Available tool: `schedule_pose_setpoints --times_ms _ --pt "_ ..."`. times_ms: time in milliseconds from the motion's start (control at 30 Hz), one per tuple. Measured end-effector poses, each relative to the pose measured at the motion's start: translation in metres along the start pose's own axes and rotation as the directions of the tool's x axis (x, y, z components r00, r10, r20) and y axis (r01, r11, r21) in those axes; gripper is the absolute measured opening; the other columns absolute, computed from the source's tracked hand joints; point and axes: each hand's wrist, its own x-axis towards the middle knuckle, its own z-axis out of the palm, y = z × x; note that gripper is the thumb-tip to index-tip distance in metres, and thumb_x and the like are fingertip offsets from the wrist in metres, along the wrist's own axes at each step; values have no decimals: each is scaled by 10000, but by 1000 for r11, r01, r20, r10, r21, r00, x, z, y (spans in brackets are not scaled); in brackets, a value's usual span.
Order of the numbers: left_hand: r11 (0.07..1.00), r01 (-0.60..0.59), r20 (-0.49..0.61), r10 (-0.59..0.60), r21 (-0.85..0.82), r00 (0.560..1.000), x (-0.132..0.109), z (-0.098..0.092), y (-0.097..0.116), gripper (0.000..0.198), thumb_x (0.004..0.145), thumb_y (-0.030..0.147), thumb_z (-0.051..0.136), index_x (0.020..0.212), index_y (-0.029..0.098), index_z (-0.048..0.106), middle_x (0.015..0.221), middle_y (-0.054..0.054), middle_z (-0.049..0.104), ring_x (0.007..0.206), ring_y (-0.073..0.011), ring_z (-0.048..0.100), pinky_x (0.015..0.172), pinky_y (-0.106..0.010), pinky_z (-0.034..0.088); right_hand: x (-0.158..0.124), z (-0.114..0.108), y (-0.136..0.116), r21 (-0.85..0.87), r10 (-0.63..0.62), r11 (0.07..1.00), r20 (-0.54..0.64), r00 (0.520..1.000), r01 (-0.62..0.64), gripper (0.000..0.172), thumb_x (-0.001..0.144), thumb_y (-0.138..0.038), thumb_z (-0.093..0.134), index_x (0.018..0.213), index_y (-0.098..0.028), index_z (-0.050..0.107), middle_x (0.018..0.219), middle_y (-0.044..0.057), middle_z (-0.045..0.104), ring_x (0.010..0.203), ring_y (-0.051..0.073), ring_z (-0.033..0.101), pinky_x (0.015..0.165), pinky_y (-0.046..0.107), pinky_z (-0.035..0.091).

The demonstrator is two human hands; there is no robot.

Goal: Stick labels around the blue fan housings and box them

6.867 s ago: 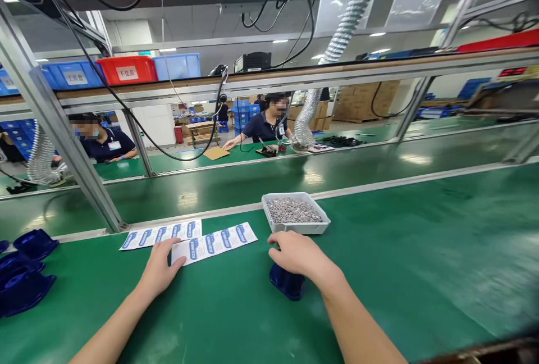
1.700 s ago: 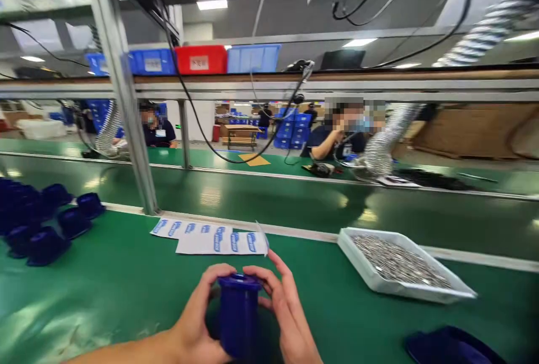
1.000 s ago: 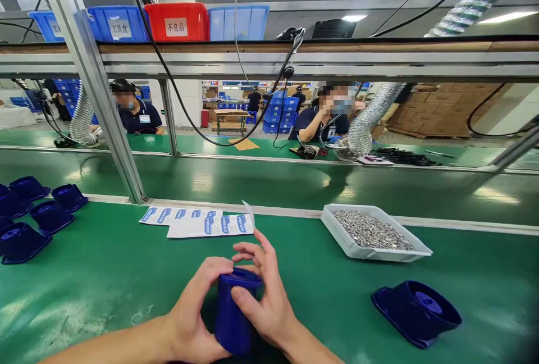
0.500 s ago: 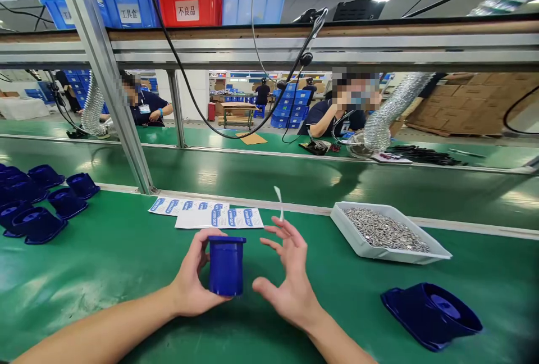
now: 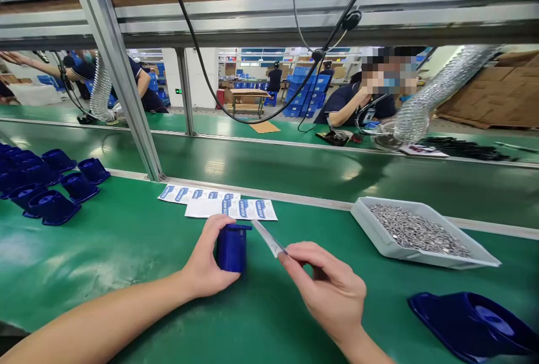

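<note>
My left hand (image 5: 207, 265) is wrapped around a dark blue plastic part (image 5: 231, 247) that stands on the green table. My right hand (image 5: 328, 288) pinches a small sticker (image 5: 268, 238) by one end; its free end points at the top of the blue part. Just beyond the hands lie two white sheets of blue stickers (image 5: 219, 205), side by side.
A white tray of small metal pieces (image 5: 421, 233) sits at the right. One blue part (image 5: 471, 324) lies at the lower right, several more blue parts (image 5: 42, 184) at the left. A slanted metal post (image 5: 122, 77) rises behind. Two people work across the conveyor.
My right hand was open with the sticker stuck to a fingertip; now it pinches the sticker and holds it toward the blue part. The part has come down onto the table.
</note>
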Motion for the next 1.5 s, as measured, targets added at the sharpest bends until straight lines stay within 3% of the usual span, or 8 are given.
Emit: schedule_pose_setpoints --times_ms 33,100,167,333,400,633,733,1500 --pt "1000 -17 6 17 5 1000 0 0 1 847 651 56 701 1427 297 459 1390 -88 452 1349 -289 479 1177 -490 422 -1 1 0 67 112 991 20 994 -113 121 872 -107 768 869 -216 716 771 -10 672 651 84 639 576 169 528" --pt "999 -33 25 33 10 999 0 0 3 863 646 40 687 1441 292 464 1394 -93 444 1354 -288 477 1189 -484 415 -1 2 0 209 337 913 94 937 -350 97 888 -228 782 824 -205 714 733 -3 651 560 79 604 494 160 501" --pt "1000 -27 35 27 3 999 1 0 4 865 652 34 676 1451 289 465 1397 -97 439 1354 -286 479 1191 -480 416 1 3 2 297 437 832 172 883 -469 161 881 -299 793 791 -190 715 749 14 630 555 76 581 474 159 488" --pt "1000 -6 8 7 -15 1000 3 0 4 874 642 37 678 1455 279 470 1408 -104 436 1367 -299 472 1207 -504 405 1 2 3 271 369 876 159 916 -399 119 869 -265 796 790 -199 738 837 58 637 743 118 624 569 170 525" --pt "1000 -14 -6 14 -15 1000 3 0 4 877 643 40 677 1460 278 469 1409 -104 435 1368 -302 469 1208 -510 403 -3 0 3 247 417 858 175 892 -449 129 873 -283 799 807 -200 727 825 51 643 707 112 610 568 175 520" --pt "997 -61 -8 61 -42 998 0 -1 3 930 602 42 678 1478 270 464 1419 -103 436 1380 -310 454 1218 -495 403 -8 -5 6 269 655 596 382 652 -757 373 814 -456 858 752 -143 666 750 30 604 589 66 539 532 157 475" --pt "995 -77 6 77 -56 997 0 -1 4 930 600 52 687 1478 267 468 1405 -104 446 1362 -311 464 1208 -493 418 -7 -5 5 289 692 502 432 579 -815 400 790 -471 879 752 -137 663 742 23 607 587 54 538 544 143 470" --pt "993 -101 11 102 -60 995 -2 0 5 949 609 64 717 1501 268 469 1375 -111 483 1290 -300 515 1136 -469 486 -12 0 3 221 641 605 434 633 -765 384 814 -460 846 740 -135 657 701 28 598 573 70 532 536 161 474"
